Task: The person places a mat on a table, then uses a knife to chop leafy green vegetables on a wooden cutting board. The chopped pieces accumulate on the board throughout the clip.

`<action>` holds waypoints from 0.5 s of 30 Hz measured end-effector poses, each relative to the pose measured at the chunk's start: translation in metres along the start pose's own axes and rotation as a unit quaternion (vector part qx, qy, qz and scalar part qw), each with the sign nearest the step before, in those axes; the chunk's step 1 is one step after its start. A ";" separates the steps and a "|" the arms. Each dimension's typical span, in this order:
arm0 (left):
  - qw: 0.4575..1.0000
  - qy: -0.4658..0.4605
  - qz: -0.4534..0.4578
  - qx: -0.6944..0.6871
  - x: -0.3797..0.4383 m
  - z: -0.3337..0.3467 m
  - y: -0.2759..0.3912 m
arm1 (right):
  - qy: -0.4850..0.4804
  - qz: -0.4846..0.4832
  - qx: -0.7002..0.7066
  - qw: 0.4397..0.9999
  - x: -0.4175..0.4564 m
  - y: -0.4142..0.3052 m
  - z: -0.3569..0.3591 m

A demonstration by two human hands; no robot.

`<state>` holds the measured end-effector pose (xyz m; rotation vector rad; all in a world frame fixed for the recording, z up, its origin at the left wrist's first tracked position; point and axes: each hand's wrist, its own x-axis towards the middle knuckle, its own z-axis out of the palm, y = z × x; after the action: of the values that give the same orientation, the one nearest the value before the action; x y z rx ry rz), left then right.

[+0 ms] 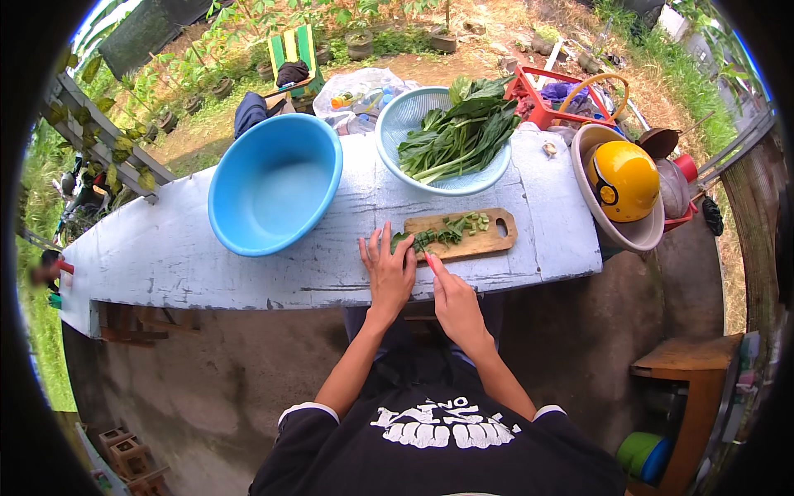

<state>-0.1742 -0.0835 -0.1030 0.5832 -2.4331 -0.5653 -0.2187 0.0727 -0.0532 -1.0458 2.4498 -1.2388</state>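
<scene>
A wooden cutting board (462,247) with a slotted handle lies near the table's front edge. Chopped leafy greens (453,229) are strewn along it, with pale stem pieces towards the handle. My left hand (391,266) presses the uncut leaves down at the board's left end, fingers spread. In my right hand (456,304) is a knife (429,259) with a red handle, held close to the left fingertips; its blade is mostly hidden. Behind the board, a light-blue plastic colander (446,186) holds whole leafy greens (465,130). To its left stands a blue plastic basin (273,186), with nothing in it.
The white-painted table (173,260) has worn edges. At its right end a yellow helmet (625,180) sits in a beige basin (595,217). Garlic (549,149) lies near the back right corner. Beyond are a red crate (527,80) and a bag of plastic bottles (363,93).
</scene>
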 end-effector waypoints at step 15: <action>0.999 0.036 -0.027 -0.006 0.000 0.002 -0.001 | -0.032 0.005 0.032 0.999 0.002 0.007 -0.015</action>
<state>-0.1750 -0.0841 -0.1046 0.6549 -2.3511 -0.5722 -0.2305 0.0839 -0.0490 -1.0387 2.3477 -1.2524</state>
